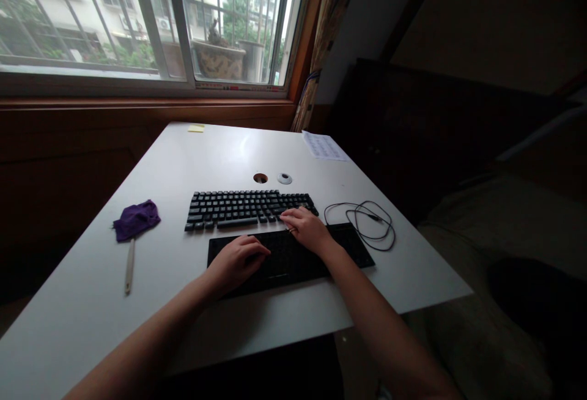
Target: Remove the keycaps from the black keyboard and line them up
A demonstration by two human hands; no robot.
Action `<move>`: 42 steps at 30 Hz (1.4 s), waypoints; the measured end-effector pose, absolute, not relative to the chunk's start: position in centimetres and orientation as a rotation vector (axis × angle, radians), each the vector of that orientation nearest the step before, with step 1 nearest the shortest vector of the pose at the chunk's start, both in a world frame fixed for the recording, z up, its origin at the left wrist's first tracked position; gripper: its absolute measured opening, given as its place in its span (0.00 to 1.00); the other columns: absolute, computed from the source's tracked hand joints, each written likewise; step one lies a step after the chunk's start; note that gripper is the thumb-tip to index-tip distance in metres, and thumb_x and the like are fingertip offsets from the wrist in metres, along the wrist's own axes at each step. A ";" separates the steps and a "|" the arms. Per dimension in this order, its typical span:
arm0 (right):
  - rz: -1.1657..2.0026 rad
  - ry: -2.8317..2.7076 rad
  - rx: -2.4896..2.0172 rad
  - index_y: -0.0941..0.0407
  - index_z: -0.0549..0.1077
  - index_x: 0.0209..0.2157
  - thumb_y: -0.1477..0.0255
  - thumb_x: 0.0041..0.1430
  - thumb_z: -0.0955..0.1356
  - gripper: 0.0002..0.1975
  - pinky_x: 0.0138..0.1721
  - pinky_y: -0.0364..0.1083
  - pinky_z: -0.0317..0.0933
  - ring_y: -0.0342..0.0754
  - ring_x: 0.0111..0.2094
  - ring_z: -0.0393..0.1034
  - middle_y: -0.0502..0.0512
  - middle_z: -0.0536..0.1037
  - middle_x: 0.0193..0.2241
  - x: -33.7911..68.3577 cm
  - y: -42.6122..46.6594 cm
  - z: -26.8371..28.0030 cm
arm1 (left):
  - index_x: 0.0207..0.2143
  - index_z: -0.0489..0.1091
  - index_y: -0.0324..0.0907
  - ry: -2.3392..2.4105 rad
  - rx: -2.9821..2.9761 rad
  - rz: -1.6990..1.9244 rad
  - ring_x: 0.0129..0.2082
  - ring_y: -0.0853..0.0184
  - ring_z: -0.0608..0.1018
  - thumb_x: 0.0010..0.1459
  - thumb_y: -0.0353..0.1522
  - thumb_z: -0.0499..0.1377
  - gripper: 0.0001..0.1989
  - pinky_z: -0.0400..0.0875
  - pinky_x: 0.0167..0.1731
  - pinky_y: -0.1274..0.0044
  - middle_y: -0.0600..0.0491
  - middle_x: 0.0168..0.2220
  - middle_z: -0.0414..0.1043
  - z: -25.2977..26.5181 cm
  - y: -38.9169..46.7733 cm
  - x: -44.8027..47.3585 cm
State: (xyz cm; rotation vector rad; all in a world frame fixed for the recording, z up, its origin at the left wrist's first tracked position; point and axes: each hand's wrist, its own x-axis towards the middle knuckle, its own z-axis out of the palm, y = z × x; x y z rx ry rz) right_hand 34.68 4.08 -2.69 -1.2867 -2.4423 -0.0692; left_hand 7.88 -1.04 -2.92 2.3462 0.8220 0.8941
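Black keycaps [233,207] lie in rows on the white table, set out like a keyboard. Nearer to me is a flat black keyboard base [293,271]. My left hand [238,259] rests over the left part of the base, its fingers curled in toward the thumb; anything between them is hidden. My right hand [305,225] reaches across the base's far edge, fingertips together at the near right keycaps. Whether a keycap is pinched there I cannot make out. A black cable [389,229] loops beside the base's right end.
A purple cloth [137,219] covers the head of a pale-handled tool [129,268] at left. Behind the keycaps are a round table hole [260,178] and a white ring cover [285,178]. Printed paper [324,146] and yellow notes [196,128] lie at the far edge.
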 end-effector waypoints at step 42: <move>-0.076 -2.488 -1.178 0.51 0.73 0.56 0.78 0.63 0.65 0.20 0.51 0.53 0.67 0.53 0.47 0.66 0.55 0.76 0.53 32.3 3.4 -1.9 | 0.41 0.77 0.43 0.819 2.376 0.894 0.37 0.66 0.76 0.62 0.27 0.58 0.09 0.72 0.40 0.74 0.50 0.37 0.76 -2.5 -1.2 8.1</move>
